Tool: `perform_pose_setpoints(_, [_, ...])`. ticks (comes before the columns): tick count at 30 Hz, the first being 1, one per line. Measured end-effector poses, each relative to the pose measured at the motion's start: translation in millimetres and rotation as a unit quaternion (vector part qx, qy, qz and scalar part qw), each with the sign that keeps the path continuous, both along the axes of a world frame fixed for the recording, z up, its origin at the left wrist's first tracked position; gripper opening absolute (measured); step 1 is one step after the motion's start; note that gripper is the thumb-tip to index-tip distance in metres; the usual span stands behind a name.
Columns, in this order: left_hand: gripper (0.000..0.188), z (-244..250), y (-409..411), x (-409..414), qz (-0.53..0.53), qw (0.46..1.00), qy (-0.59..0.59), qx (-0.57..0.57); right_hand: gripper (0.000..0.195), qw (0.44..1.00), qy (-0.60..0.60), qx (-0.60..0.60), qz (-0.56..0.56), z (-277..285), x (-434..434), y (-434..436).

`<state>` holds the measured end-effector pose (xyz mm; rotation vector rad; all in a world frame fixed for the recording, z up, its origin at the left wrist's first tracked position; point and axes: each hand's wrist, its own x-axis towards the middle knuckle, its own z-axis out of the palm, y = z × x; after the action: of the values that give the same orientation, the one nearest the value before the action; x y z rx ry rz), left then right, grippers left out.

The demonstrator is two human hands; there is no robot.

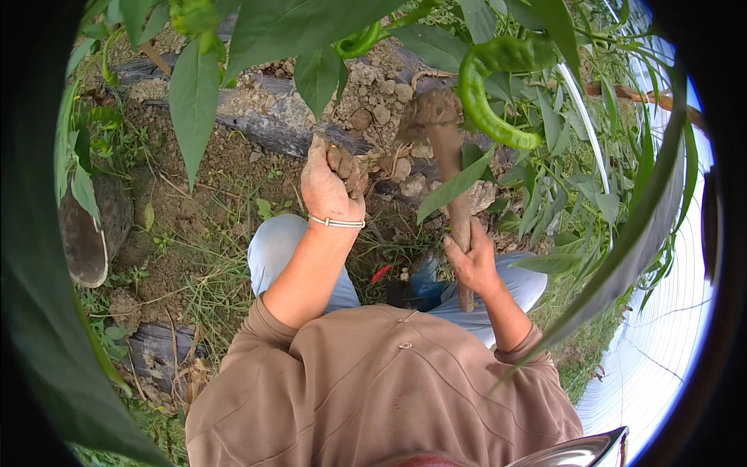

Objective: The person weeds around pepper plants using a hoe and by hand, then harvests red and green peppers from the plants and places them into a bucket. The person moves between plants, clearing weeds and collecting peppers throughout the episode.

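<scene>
My left hand (335, 184), dusty with soil and with a pale bangle at the wrist, is curled with its fingers bent inward. Whether anything lies inside it cannot be seen. It is over the soil beside a strip of dirty black plastic mulch film (274, 117). My right hand (475, 262) is closed around the wooden handle of a hammer-like tool (452, 157). The tool's soil-caked head points away from me, near a curled green pepper (496, 111) hanging from a plant. A pepper leaf partly covers the handle.
Pepper plants (548, 163) crowd the right side, and large leaves (195, 105) hang close to the view. Soil clods (373, 105) lie ahead. A dark container (90, 227) is at the left. Between my knees are a small red object (381, 273) and blue plastic (426, 283). Pale sheeting (653, 327) curves at the right.
</scene>
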<state>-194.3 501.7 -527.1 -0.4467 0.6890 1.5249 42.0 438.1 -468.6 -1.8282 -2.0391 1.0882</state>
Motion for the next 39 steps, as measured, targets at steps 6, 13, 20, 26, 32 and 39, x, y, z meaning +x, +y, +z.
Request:
perform_pose_setpoints(6, [0.043,35,-42,-91,0.093,0.99,-0.032,0.105,0.032,0.974,0.084,0.208,0.034,-140,-34,63])
perform_pose_setpoints(13, [0.041,41,-126,-285,0.214,0.905,0.368,0.01,0.028,0.977,0.159,-0.078,-0.116,-159,-31,68])
perform_pose_setpoints(20, [0.03,-72,-147,-510,0.009,0.776,0.543,-0.321,0.02,0.974,0.174,-0.084,-0.122,-131,-66,62])
perform_pose_setpoints(26, [0.01,-228,-139,-589,-0.239,0.625,0.632,-0.391,0.021,0.975,0.102,-0.13,-0.148,-124,-69,68])
perform_pose_setpoints(32, [0.053,-281,-111,-559,-0.436,0.295,0.789,-0.317,0.032,0.987,0.1,-0.058,-0.113,-131,-54,69])
perform_pose_setpoints(39, [0.059,-266,-90,-535,-0.307,0.5,0.643,-0.491,0.049,0.998,0.039,0.018,-0.046,-150,-55,66])
